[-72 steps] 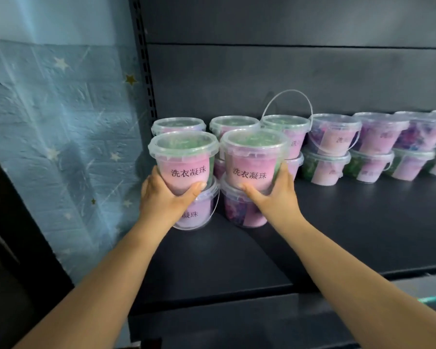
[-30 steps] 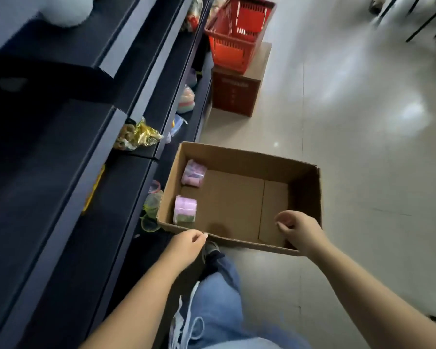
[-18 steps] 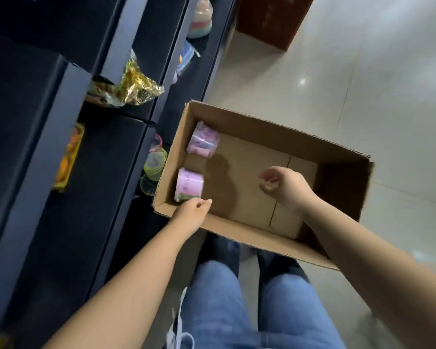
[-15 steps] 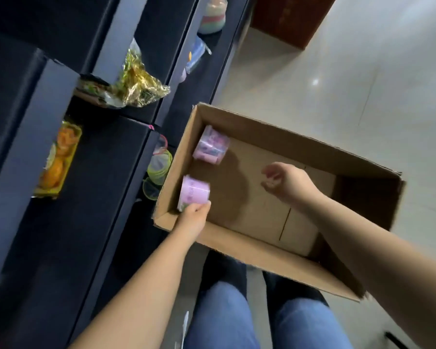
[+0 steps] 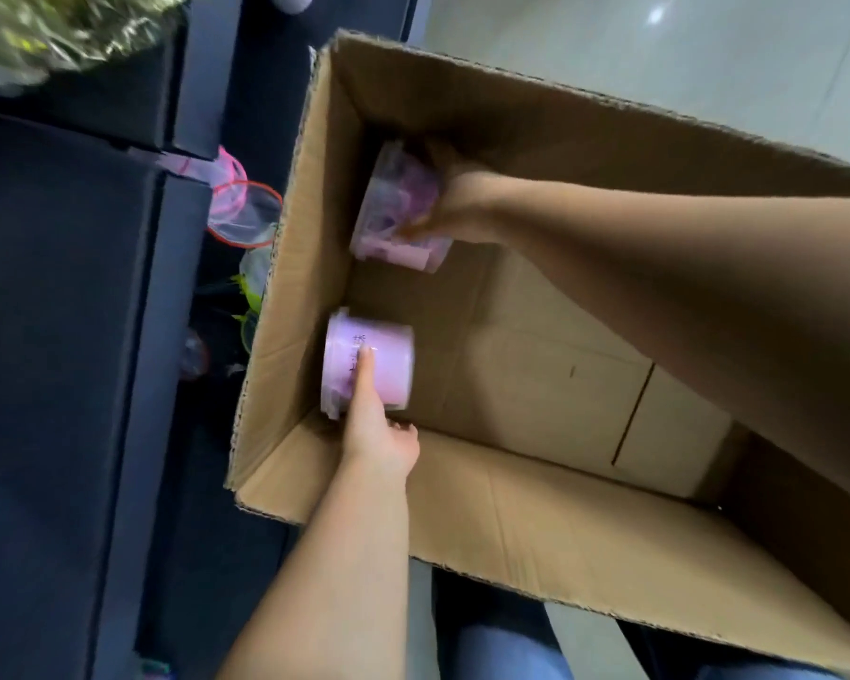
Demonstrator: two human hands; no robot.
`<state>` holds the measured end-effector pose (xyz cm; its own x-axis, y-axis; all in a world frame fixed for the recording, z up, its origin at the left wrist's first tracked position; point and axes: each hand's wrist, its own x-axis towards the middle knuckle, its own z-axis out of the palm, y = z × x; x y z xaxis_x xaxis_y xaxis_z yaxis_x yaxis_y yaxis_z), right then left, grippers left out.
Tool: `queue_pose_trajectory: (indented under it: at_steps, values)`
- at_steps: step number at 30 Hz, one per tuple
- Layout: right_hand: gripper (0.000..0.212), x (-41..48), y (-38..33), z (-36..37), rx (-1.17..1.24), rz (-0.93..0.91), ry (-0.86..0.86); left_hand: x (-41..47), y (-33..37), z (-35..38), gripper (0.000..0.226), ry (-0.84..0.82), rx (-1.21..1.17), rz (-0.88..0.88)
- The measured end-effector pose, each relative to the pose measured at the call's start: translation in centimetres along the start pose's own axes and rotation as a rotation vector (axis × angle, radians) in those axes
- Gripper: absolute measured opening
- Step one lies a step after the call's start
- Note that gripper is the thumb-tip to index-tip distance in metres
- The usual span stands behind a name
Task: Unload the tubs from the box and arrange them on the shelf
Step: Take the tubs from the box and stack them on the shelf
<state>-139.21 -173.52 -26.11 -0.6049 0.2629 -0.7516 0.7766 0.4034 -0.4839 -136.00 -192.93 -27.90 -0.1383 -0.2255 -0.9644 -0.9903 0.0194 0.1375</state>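
Denim knees [image 5: 501,650] show below the front wall of the cardboard box [image 5: 536,532], which sits beside the dark shelf [image 5: 70,336]. Over that wall reaches the left hand [image 5: 379,434]. Its forefinger lies straight along the label of the near tub [image 5: 388,365] and the other fingers are folded by the tub's base. Whether the thumb has come round the tub I cannot tell.

This tub lies on its side on the box floor, lid toward the left wall. Farther in, the right hand [image 5: 457,203] has its fingers wrapped round the far tub [image 5: 398,198], thumb on the near side. That one also lies tipped over, close to the back left corner. No other tubs are visible in the box.

Both look like small lidded plastic pots, probably light enough for one hand each. The smooth, rounded walls may slip or flex if squeezed hard. A safer hold is likely a full wrap round the body just under the lid rim, so the rim catches on the fingers. Beyond the box lies pale floor [image 5: 658,51].
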Motion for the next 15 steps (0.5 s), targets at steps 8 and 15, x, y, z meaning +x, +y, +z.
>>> queue_pose_trajectory:
  at_steps: [8, 15]
  values:
    - [0.118, 2.6, 0.8, 3.3, -0.097, 0.015, 0.141, 1.7, -0.2, 0.2, 0.051, 0.045, -0.007, 0.193]
    - [0.047, -3.2, 6.0, 2.0, 0.503, 0.205, 0.082, -2.3, -0.5, -0.3, 0.031, -0.066, 0.154, 0.285]
